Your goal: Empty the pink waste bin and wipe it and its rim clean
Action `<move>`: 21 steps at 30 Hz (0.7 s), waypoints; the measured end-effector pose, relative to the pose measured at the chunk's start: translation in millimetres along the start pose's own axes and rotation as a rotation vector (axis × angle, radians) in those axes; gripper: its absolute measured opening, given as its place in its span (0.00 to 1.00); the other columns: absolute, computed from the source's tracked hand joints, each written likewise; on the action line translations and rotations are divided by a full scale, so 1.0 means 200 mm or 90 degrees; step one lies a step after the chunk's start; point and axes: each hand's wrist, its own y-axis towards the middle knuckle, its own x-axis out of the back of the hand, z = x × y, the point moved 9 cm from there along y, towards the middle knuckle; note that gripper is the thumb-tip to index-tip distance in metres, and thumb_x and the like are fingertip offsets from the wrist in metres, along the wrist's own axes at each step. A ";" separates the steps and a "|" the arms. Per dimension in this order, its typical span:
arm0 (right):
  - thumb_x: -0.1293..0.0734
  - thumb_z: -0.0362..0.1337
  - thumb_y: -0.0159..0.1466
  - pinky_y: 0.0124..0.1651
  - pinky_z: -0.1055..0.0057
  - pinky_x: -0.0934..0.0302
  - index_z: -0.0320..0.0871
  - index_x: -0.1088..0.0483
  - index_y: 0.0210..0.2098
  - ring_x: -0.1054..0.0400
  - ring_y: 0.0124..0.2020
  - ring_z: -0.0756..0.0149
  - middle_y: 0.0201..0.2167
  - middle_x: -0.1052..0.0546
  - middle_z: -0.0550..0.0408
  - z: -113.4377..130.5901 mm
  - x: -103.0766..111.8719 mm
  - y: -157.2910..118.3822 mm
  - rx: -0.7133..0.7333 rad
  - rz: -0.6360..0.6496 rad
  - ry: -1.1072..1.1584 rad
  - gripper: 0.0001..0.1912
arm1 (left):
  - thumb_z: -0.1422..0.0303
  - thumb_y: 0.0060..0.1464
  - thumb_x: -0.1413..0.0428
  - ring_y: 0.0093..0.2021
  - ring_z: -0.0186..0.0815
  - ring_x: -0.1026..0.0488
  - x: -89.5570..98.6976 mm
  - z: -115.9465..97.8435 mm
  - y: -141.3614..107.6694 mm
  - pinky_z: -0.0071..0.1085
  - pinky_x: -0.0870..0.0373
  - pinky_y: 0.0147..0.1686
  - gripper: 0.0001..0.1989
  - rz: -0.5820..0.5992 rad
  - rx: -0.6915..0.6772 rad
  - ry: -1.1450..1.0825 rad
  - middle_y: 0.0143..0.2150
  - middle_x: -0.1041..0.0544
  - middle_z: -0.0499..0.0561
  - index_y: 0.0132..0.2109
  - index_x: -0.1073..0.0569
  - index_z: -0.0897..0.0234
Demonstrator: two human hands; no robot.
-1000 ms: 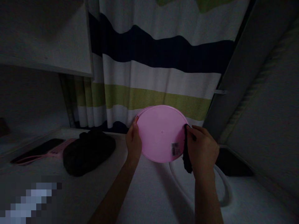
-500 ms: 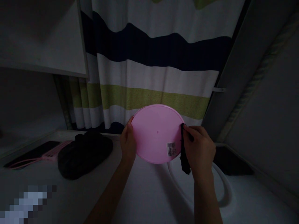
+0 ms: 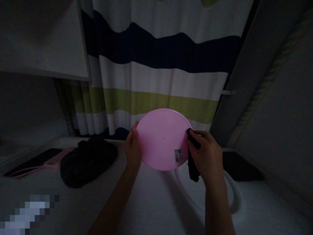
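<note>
Pink disc held above the bench, head view, dim light. The disc is in the middle of the view, its flat face turned toward the wearer; a printed label sits low on the right of this face. The left hand has its grip closed on the left edge of the disc, thumb along the near side; the fingers behind are mostly hidden. The right hand has its grip pinched closed on a black cloth, whose upper end overlaps the right edge of the disc and whose lower end hangs down; how firmly it presses cannot be told.

Below and to the right, a pale ring lies on the bench, partly covered by the right forearm. A dark slab lies beyond it at the right. To the left, a black bag rests beside a pink strap, which lies across a dark panel. A striped curtain hangs behind; a cabinet fills the upper left.
</note>
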 end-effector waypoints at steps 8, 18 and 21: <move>0.38 0.29 0.55 0.45 0.58 0.35 0.36 0.36 0.55 0.35 0.47 0.53 0.49 0.34 0.40 0.04 -0.04 -0.03 0.044 0.125 -0.081 0.27 | 0.55 0.55 0.51 0.57 0.43 0.36 0.00 0.00 0.00 0.41 0.42 0.57 0.21 -0.002 -0.003 0.012 0.55 0.30 0.51 0.52 0.29 0.59; 0.44 0.23 0.55 0.48 0.56 0.36 0.39 0.42 0.58 0.37 0.48 0.55 0.54 0.35 0.45 0.07 -0.04 -0.07 0.136 0.164 -0.115 0.30 | 0.55 0.56 0.53 0.56 0.43 0.35 0.01 0.00 0.00 0.39 0.40 0.56 0.22 -0.002 -0.011 0.022 0.54 0.29 0.54 0.52 0.30 0.62; 0.44 0.25 0.58 0.48 0.55 0.36 0.41 0.37 0.55 0.37 0.50 0.55 0.52 0.33 0.44 0.04 -0.04 -0.04 0.143 0.119 -0.074 0.26 | 0.55 0.56 0.53 0.57 0.42 0.36 0.00 -0.02 0.00 0.40 0.40 0.56 0.22 0.012 -0.019 0.048 0.55 0.30 0.53 0.53 0.30 0.61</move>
